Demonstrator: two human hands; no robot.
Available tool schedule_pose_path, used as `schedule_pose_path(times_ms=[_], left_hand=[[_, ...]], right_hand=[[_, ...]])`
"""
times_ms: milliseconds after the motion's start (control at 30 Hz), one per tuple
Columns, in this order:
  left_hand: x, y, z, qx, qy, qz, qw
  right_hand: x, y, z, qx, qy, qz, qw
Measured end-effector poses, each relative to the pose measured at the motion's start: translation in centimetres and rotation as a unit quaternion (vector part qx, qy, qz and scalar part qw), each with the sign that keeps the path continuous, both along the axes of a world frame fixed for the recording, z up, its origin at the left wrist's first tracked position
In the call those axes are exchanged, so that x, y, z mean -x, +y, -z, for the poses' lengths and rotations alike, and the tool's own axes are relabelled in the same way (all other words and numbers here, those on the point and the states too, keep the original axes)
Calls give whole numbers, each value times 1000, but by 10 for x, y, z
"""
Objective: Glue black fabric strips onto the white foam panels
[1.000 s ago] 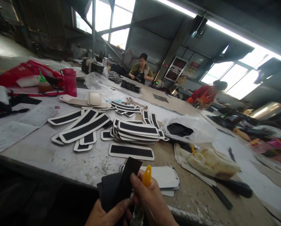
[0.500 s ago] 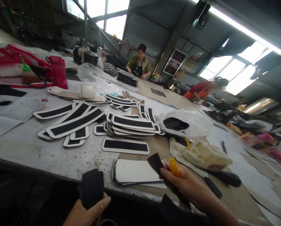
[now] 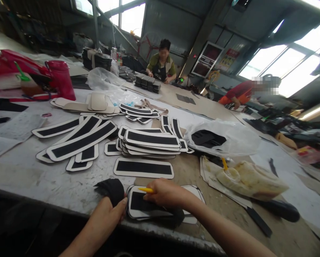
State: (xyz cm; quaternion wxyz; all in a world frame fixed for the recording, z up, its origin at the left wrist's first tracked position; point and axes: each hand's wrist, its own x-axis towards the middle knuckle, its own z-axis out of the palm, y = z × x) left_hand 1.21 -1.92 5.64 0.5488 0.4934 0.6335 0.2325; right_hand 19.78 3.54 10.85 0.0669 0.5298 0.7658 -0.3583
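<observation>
Black fabric strip (image 3: 140, 204) lies flat on a white-edged panel (image 3: 149, 210) at the table's (image 3: 42, 182) near edge, its long axis running left to right. The right hand (image 3: 165, 192) presses it down, fingers together and curled around a yellow tool (image 3: 146, 190) whose tip points left. Just left, the left hand (image 3: 110, 210) pinches a bundle of black pieces (image 3: 110, 188) between thumb and fingers. Beyond lie a single bordered strip (image 3: 144, 167), then a stack of strips (image 3: 149, 141), a clear plastic bag (image 3: 224, 137) and a red bottle (image 3: 60, 79).
</observation>
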Motion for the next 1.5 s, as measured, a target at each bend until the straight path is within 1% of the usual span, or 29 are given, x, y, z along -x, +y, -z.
schedule_pose_path(times_ms=[67,133,300,367,500,600,633,700,767,833,933,1000,1067,1100,1167,1233,1300,1400,1500], left_hand=[[-1,3,3,3,17,21,1000],[-3,6,3,15,48,23,998],[-12,12,-4,41,159,7,986],[-15,13,-5,46,173,1,984],[-15,12,-1,36,160,5,986],[-13,13,-2,34,148,16,988],[-13,13,-3,39,153,17,987],[-13,15,-6,56,178,22,982],[-13,16,-4,69,190,26,979],[-10,15,5,64,178,29,982],[-2,12,22,-1,181,63,981],[3,11,29,-64,193,111,973],[5,12,28,-97,221,173,955],[5,13,26,-99,252,213,939],[5,15,24,-86,328,294,894],[6,14,29,-80,384,343,853],[9,12,41,-101,398,352,841],[14,7,60,-146,421,328,833],[16,4,68,-183,426,297,835]], right_hand=[[0,1,1,-17,-16,-17,1000],[0,1,0,-28,-26,-26,999],[1,2,-2,-30,-42,-37,998],[4,3,-2,-35,-40,-48,997],[1,1,-3,-53,-52,-51,996],[-23,-8,-12,-60,-67,-44,995],[-36,-13,-16,-62,-66,-27,996],[-64,-24,-24,-60,-51,29,996],[-89,-35,-29,-60,-28,88,994],[-106,-44,-28,-74,-27,128,989],[-115,-50,-15,-137,-87,153,975],[-115,-51,-5,-180,-133,151,963],[-115,-50,2,-205,-168,147,953],[-115,-48,4,-212,-184,145,949],[-115,-45,6,-220,-212,141,942],[-116,-42,7,-220,-229,134,939],[-117,-39,8,-212,-233,126,941],[-120,-37,12,-197,-229,119,946],[-123,-36,18,-190,-220,119,949]])
